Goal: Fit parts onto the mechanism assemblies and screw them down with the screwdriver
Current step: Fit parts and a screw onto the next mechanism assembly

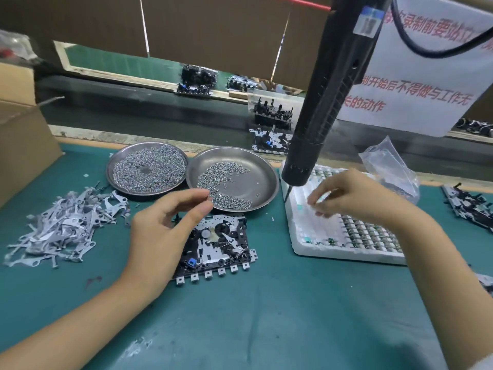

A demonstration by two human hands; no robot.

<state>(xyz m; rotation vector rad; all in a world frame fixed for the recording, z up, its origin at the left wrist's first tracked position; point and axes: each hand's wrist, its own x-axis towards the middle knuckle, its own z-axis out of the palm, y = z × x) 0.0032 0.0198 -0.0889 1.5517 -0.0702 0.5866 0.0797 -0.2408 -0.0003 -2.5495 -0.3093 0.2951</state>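
Note:
A metal and black mechanism assembly [221,243] lies on the green mat in the middle. My left hand [165,228] hovers over its left side and pinches a small screw [209,199] between thumb and forefinger, near the right steel dish [262,174] of screws. My right hand [354,194] reaches over the white foam tray [314,236] of small parts, fingertips curled down onto it; whether it holds a part is blurred. The black electric screwdriver [328,102] hangs above the tray with its bit pointing down.
A second steel dish [146,166] full of screws stands left of the first. A heap of grey metal levers [64,225] lies at the left, beside a cardboard box [18,134]. More assemblies sit at the back [270,124] and right edge [469,204]. A plastic bag [389,166] lies behind the tray.

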